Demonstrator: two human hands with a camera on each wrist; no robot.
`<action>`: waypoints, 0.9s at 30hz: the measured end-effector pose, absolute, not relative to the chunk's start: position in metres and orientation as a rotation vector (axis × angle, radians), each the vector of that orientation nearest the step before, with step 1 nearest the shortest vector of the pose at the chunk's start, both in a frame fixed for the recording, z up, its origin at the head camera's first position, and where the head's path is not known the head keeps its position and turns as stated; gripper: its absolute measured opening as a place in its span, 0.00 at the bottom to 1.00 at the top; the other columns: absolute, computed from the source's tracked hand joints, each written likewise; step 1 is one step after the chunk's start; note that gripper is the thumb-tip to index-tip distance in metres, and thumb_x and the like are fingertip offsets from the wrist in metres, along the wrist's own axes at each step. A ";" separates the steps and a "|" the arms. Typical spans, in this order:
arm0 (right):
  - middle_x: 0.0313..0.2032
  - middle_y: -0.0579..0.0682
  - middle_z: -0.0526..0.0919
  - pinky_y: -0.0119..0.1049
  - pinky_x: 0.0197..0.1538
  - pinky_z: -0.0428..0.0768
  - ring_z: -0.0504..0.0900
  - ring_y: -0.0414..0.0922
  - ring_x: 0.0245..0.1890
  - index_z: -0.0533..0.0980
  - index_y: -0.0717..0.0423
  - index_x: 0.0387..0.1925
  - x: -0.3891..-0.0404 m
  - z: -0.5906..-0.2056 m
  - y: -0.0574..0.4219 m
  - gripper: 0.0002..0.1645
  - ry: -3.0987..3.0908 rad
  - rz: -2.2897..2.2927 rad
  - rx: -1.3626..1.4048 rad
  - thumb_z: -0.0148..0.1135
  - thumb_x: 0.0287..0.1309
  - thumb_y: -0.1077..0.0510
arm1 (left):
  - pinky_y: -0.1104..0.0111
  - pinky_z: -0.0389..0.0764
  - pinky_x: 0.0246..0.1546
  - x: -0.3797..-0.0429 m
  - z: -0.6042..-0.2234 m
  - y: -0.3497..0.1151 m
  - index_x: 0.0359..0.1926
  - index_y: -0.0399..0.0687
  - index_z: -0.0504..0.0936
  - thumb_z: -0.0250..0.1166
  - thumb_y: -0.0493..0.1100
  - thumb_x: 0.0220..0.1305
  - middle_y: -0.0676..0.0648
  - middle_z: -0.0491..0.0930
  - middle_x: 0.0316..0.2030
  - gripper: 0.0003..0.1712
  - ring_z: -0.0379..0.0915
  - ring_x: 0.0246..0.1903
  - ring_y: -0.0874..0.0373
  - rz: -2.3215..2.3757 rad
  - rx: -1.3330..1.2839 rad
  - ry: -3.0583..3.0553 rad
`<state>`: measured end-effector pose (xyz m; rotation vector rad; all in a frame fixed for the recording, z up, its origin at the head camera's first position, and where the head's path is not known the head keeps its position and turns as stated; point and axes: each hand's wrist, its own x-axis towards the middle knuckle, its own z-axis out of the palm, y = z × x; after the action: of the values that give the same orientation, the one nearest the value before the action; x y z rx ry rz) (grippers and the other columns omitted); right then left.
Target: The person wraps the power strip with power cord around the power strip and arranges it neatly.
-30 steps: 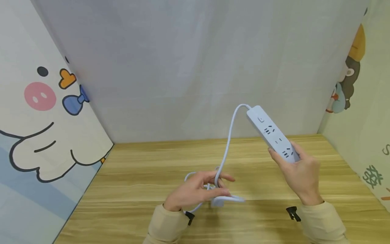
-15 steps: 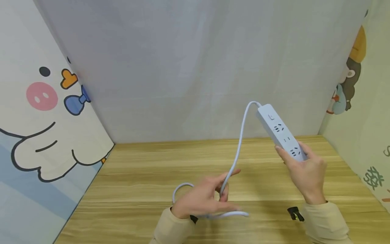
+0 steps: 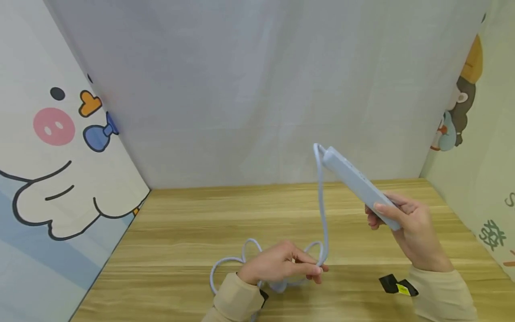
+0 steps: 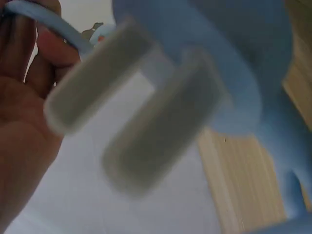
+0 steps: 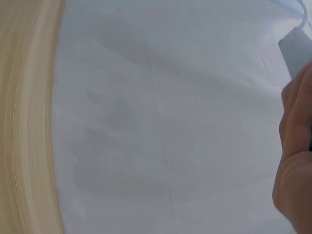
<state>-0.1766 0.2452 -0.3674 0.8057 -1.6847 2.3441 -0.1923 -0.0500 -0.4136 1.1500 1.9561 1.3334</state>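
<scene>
My right hand grips the lower end of a white power strip, thumb along its near side. The strip slants up to the left, raised over the table, its narrow side facing me and its socket face mostly turned away. From its upper end a white cord bends down to my left hand, which pinches it between thumb and fingers. More cord loops spread around the left wrist. The plug hangs close to the left wrist camera, its blurred flat prongs pointing at it. In the right wrist view, fingers hide most of the strip.
Both hands are over a wood-grain table. A pale curtain stands along its back edge. Cartoon-printed panels flank it, a left panel and a right panel. Black straps show by the cuffs.
The power strip has turned from showing its sockets to showing its side. My left hand has moved right and now pinches the cord; cord loops have spread out beside it.
</scene>
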 end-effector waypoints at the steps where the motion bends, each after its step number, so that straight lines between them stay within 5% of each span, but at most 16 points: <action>1: 0.35 0.54 0.88 0.33 0.34 0.85 0.86 0.43 0.31 0.80 0.70 0.50 -0.176 -0.369 0.247 0.21 -1.709 2.352 0.875 0.42 0.69 0.79 | 0.77 0.80 0.42 -0.194 -0.416 -0.050 0.40 0.42 0.91 0.61 0.47 0.74 0.45 0.90 0.41 0.16 0.85 0.41 0.66 1.312 1.133 1.997; 6: 0.31 0.54 0.85 0.43 0.24 0.77 0.80 0.48 0.25 0.77 0.72 0.53 -0.177 -0.376 0.257 0.25 -1.889 2.272 1.186 0.41 0.60 0.82 | 0.78 0.74 0.26 -0.201 -0.425 -0.053 0.34 0.46 0.92 0.64 0.50 0.72 0.54 0.88 0.25 0.16 0.82 0.26 0.62 1.225 1.022 2.293; 11: 0.38 0.51 0.88 0.40 0.21 0.81 0.82 0.45 0.24 0.79 0.65 0.58 -0.176 -0.379 0.260 0.32 -2.097 2.234 1.403 0.50 0.53 0.84 | 0.75 0.75 0.26 -0.207 -0.432 -0.056 0.30 0.47 0.90 0.63 0.47 0.72 0.52 0.84 0.21 0.16 0.74 0.22 0.65 1.254 0.823 2.583; 15: 0.45 0.49 0.90 0.37 0.25 0.84 0.86 0.38 0.32 0.81 0.61 0.57 -0.177 -0.379 0.255 0.34 -2.214 2.125 1.603 0.62 0.47 0.81 | 0.76 0.72 0.25 -0.208 -0.434 -0.055 0.25 0.51 0.90 0.61 0.54 0.73 0.55 0.83 0.19 0.22 0.71 0.19 0.65 1.231 0.753 2.743; 20: 0.44 0.44 0.89 0.32 0.30 0.83 0.85 0.35 0.37 0.84 0.52 0.53 -0.170 -0.378 0.256 0.29 -2.522 1.735 1.656 0.77 0.45 0.68 | 0.79 0.75 0.23 -0.204 -0.433 -0.049 0.30 0.54 0.93 0.63 0.64 0.67 0.53 0.87 0.20 0.24 0.75 0.14 0.72 1.207 0.756 2.858; 23: 0.38 0.41 0.89 0.29 0.27 0.81 0.83 0.31 0.32 0.86 0.47 0.47 -0.169 -0.376 0.250 0.21 -2.691 1.589 1.688 0.79 0.47 0.60 | 0.81 0.68 0.19 -0.201 -0.432 -0.046 0.32 0.55 0.94 0.65 0.63 0.66 0.57 0.83 0.15 0.21 0.63 0.11 0.79 1.131 0.780 3.075; 27: 0.32 0.40 0.88 0.27 0.20 0.77 0.79 0.28 0.24 0.87 0.45 0.39 -0.169 -0.372 0.240 0.14 -2.919 1.539 1.534 0.78 0.47 0.57 | 0.81 0.68 0.17 -0.196 -0.423 -0.048 0.29 0.52 0.93 0.65 0.62 0.66 0.57 0.78 0.11 0.22 0.61 0.08 0.78 1.201 0.640 3.161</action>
<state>-0.1691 0.2404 -0.3718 1.5336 -2.9187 1.5390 -0.1955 -0.0476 -0.4228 0.6397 3.1610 1.2006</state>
